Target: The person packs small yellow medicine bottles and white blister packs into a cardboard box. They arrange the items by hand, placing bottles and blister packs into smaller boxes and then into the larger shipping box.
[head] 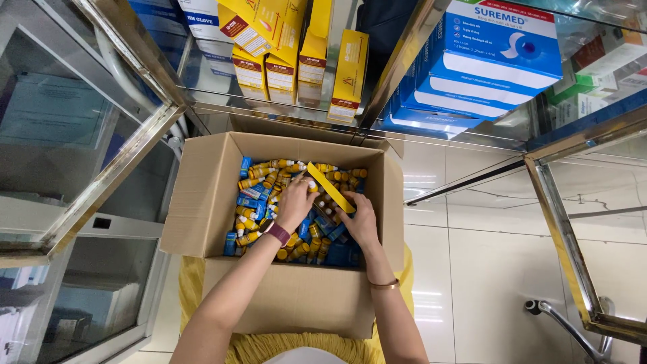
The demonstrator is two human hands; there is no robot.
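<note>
Nearest: both forearms reach down into an open cardboard box point(202, 202) sitting on something yellow, fringed at the bottom edge. Left wrist has a dark-strapped watch point(277, 232), right wrist a thin bangle point(384, 285).

Left hand point(294, 202) is palm down in the pile, fingers curled around the near end of a long flat yellow carton point(330, 187); can't tell how firmly it is gripped. Right hand point(360, 219) lies just beside it, fingers loosely bent and touching the carton's lower end, closed on nothing I can confirm. The carton lies tilted across the top of the heap, between the two hands.

Box is filled with small yellow bottles point(269, 178) with white caps, mixed with little blue packets point(248, 201), all loose and jumbled.

Beyond the box: a metal-framed glass cabinet. Its shelf holds upright yellow cartons point(350, 74) on the left section, stacked blue-and-white boxes point(485, 61) on the right. White floor tiles point(472, 269) to the right.
</note>
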